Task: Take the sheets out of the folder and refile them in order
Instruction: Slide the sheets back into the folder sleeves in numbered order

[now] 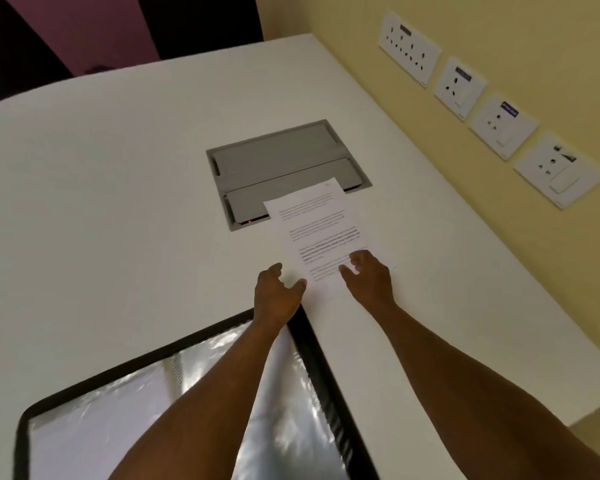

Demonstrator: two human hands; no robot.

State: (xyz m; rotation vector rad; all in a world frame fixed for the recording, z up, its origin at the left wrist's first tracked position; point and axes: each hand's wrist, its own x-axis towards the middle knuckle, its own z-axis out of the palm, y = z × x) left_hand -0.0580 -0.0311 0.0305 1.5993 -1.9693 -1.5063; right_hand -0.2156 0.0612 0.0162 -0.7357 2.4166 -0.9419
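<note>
White table [118, 202] with grey hatch [274, 157], yellow wall [430, 15] bearing sockets [409, 48].

Sheet [314, 233]: white with black printed text. Folder [312, 344]: black border, shiny clear sleeves. Table [101, 202]: white; hatch [274, 157]: grey.

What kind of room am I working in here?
Probably an office or meeting room: a white desk with a grey flip-lid cable box set into it, and a row of wall sockets alongside.
</note>
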